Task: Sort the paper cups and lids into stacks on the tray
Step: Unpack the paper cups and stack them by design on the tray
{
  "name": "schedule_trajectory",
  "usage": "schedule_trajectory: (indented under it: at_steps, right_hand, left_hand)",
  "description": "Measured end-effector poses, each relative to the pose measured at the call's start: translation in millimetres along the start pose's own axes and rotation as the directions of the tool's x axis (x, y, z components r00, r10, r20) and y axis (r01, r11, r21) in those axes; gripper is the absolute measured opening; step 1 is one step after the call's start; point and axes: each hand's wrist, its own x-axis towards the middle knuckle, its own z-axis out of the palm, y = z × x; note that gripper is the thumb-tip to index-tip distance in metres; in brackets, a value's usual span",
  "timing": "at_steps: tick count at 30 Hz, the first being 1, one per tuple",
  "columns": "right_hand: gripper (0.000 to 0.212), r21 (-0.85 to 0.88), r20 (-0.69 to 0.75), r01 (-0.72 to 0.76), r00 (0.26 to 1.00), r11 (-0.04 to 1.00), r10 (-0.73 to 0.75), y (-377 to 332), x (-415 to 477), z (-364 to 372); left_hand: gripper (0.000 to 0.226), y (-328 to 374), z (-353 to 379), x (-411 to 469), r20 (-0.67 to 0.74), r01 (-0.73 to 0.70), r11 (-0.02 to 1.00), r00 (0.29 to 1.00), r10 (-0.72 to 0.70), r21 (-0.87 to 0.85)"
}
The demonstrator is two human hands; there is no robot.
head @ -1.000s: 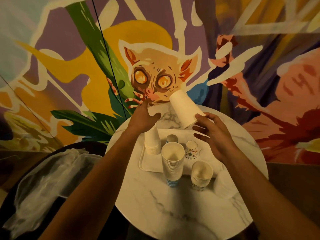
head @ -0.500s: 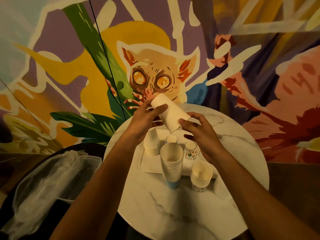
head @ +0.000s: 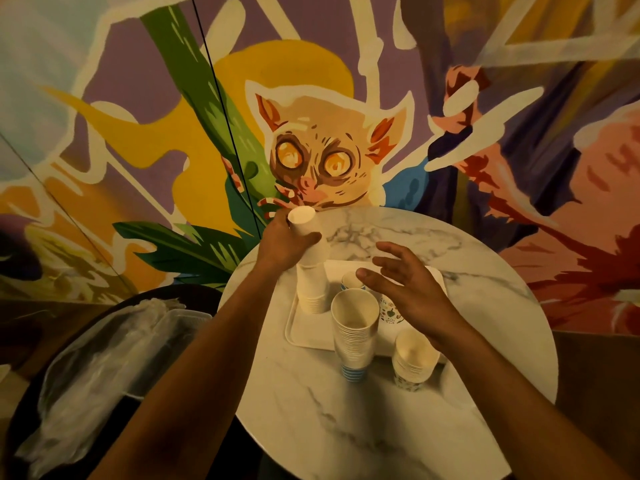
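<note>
One white cup (head: 304,225), passed from right hand (head: 407,289) to left hand (head: 284,242), now gripped upside-down over the inverted stack (head: 311,289) on the tray (head: 301,332), frame centre; right open.

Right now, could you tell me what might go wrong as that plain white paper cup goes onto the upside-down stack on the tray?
1. The left hand holds the plain white paper cup tilted over the inverted white cup stack; set on crooked, it could tip the stack.
2. The open right hand hovers just above the small patterned cup and beside the tall upright cup stack with blue stripes, so a careless move could topple either.
</note>
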Motion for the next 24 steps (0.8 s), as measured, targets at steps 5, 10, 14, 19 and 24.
schedule_trajectory:
  at_steps: [5, 10, 14, 19, 24]
  right_hand:
    - [0.082, -0.016, -0.021, -0.012, 1.000, 1.000, 0.012, 5.9, -3.1, -4.4]
    - [0.082, -0.013, -0.025, -0.021, 0.999, 1.000, 0.020, 9.2, -7.3, -6.4]
    - [0.083, -0.045, 0.002, -0.012, 1.000, 0.999, 0.012, 12.6, -7.8, -4.6]
    - [0.098, -0.196, 0.109, 0.035, 0.994, 0.980, -0.014, 19.8, -10.2, 3.8]
    - [0.110, -0.392, 0.202, 0.075, 0.979, 0.917, 0.006, 25.6, -10.6, 14.3]
  left_hand:
    - [0.081, -14.2, 18.3, 7.4, 0.078, 0.040, 0.997, 0.996, -0.045, 0.066]
    - [0.098, -32.9, 26.3, 3.7, 0.133, 0.085, 0.994, 0.987, -0.095, 0.073]
    - [0.096, -41.9, 19.6, -19.3, 0.006, 0.085, 0.994, 0.996, -0.085, -0.061]
    - [0.059, -54.3, 9.7, -76.3, -0.116, 0.022, 0.970, 0.992, -0.052, -0.243]
    - [0.052, -91.0, 28.1, -126.3, 0.329, 0.041, 0.991, 0.944, 0.003, -0.126]
